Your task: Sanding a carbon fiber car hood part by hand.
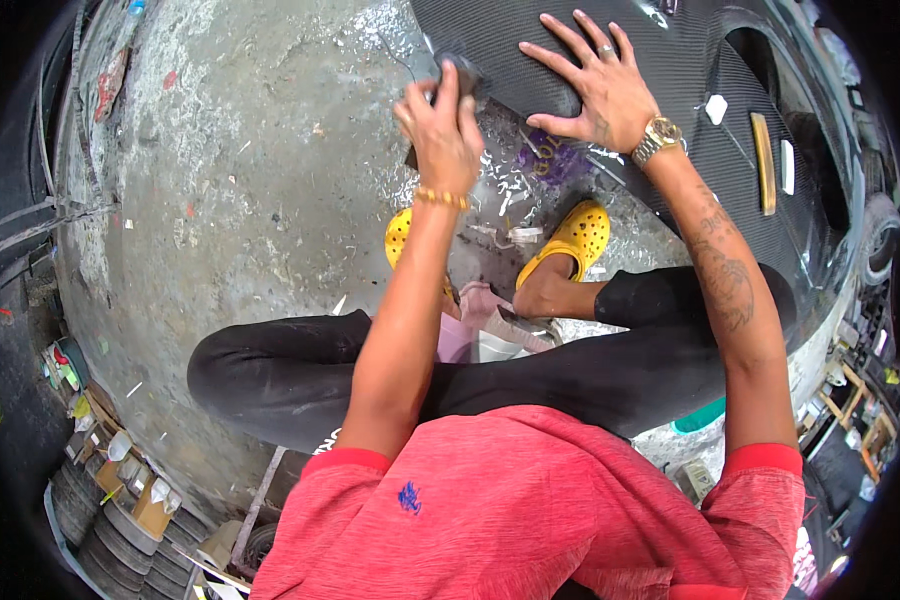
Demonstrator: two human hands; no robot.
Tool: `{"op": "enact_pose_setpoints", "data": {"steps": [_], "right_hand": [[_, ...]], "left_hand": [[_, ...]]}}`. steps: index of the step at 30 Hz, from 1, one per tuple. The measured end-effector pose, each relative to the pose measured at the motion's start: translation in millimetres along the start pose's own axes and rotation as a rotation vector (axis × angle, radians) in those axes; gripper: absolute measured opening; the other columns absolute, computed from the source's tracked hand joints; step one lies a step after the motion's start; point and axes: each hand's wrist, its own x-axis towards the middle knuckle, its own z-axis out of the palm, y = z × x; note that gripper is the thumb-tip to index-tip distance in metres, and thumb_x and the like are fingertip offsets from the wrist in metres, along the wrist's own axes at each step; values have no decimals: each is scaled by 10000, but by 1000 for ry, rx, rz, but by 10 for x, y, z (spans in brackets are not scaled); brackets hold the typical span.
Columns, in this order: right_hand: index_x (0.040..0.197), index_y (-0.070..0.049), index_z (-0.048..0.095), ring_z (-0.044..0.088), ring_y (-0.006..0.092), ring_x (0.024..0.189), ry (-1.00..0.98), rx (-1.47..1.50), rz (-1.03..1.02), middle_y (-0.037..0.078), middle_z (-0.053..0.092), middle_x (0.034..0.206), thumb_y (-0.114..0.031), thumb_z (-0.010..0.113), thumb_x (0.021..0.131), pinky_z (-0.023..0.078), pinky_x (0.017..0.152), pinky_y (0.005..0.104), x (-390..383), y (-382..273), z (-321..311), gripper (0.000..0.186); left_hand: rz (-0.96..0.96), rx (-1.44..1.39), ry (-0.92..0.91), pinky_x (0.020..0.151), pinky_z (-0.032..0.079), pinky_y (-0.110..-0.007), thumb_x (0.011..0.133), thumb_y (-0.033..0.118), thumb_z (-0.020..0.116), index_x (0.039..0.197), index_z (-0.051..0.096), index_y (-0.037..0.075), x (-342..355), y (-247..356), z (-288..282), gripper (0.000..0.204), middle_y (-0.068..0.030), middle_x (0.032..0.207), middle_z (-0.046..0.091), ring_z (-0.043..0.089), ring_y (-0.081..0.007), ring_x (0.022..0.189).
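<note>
A large black carbon-fibre panel (670, 95) with a woven pattern fills the upper right. My right hand (602, 95) lies on it with fingers spread flat; a gold watch (658, 140) circles that wrist. At the panel's left edge, my left hand (440, 125) is closed round something dark, partly hidden by the fingers and smeared by motion. A brown corner shows below that palm, too small to identify. A white piece (716, 109), a wooden strip (763, 163) and a narrow white strip (787, 166) rest on the panel further right.
Yellow clogs (580, 235) are on my feet, below the panel's edge. Around them the wet, stained concrete floor (240, 150) carries white scraps and a purple piece (553, 160). Stacked tyres (110, 530) stand at lower left. More clutter lines the right rim.
</note>
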Motion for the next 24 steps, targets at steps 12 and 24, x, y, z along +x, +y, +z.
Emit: {"op": "enact_pose_setpoints", "data": {"steps": [12,24], "right_hand": [[1507,-231,523,290,469,1502,-161,123,59,179,390,1613,-719,685,779,197,1200,672,74,-1,-227,891],[1509,-232,525,306,465,1497,-150,91,67,183,380,1620,-721,675,793,189,1207,665,168,-6,-303,879]], "left_hand": [[21,54,-72,992,420,-510,894,128,699,1375,670,150,39,-58,-62,483,-184,1201,562,505,-394,1094],[-5,65,-22,985,429,-507,892,163,711,1383,673,172,420,-199,-99,493,-191,1196,555,502,-398,1096]]}}
